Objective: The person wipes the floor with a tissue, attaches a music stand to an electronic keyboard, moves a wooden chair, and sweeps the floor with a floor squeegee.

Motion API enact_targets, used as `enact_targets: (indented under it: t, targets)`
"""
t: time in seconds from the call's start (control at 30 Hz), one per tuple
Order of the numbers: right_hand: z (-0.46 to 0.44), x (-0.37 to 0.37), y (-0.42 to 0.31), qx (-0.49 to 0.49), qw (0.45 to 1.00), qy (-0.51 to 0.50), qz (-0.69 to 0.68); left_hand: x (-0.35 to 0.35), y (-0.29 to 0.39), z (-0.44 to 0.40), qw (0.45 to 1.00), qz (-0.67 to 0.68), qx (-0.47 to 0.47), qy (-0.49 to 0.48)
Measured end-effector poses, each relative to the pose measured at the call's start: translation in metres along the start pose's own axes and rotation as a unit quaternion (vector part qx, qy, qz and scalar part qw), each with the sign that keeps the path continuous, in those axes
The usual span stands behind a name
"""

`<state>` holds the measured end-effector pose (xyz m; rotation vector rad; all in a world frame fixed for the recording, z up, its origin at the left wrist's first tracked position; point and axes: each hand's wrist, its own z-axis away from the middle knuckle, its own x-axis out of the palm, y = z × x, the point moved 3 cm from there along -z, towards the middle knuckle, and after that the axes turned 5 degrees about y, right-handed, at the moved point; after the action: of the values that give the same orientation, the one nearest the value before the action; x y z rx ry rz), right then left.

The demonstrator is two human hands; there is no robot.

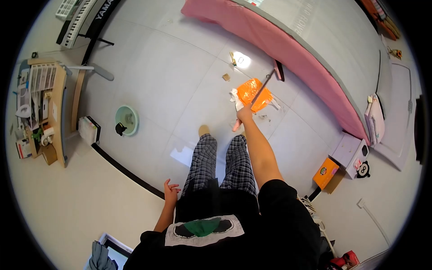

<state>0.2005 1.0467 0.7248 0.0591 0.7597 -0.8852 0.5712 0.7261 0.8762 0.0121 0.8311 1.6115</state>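
Observation:
My right hand [245, 113] is closed around the stick of a broom [262, 92], near its pink handle end. The stick slants away to a pink and dark broom head [279, 70], which is on the floor beside the bed's pink skirt. Beneath the stick lies a crumpled orange plastic bag [249, 89], with white crumpled paper [235, 100] at its left side. My left hand [171, 191] hangs by my left hip with its fingers apart, holding nothing.
Small litter [264, 117], a brown scrap [226, 77] and a thin yellowish piece [233, 59] lie on the tiled floor. A bed with a pink skirt [310, 85] borders the right. Leftward are a green bin [136, 121], a desk [57, 108] and a keyboard [77, 24]. An orange box [325, 173] stands at right.

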Motion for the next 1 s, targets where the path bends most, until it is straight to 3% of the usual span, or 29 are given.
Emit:
enact_targets:
  t: [0.4,0.47,0.53,0.8,1.0]
  targets:
    - [-0.028,0.091,-0.208,-0.154,0.984,-0.002,0.088,-0.055,-0.008,-0.027,0.994,0.095,0.018,0.059]
    - [-0.027,0.098,-0.233,-0.106,0.986,-0.098,0.087,-0.065,-0.02,-0.033,0.993,0.095,0.011,0.074]
    - [-0.014,0.102,-0.255,-0.126,0.981,-0.105,0.105,-0.073,-0.029,-0.034,0.993,0.094,0.008,0.07]
    - [0.04,0.105,-0.317,-0.21,0.962,-0.165,0.05,-0.09,-0.022,-0.053,0.993,0.1,-0.014,0.066]
    - [0.109,0.091,-0.324,-0.277,0.945,-0.172,0.007,-0.102,-0.003,-0.063,0.989,0.127,0.047,0.062]
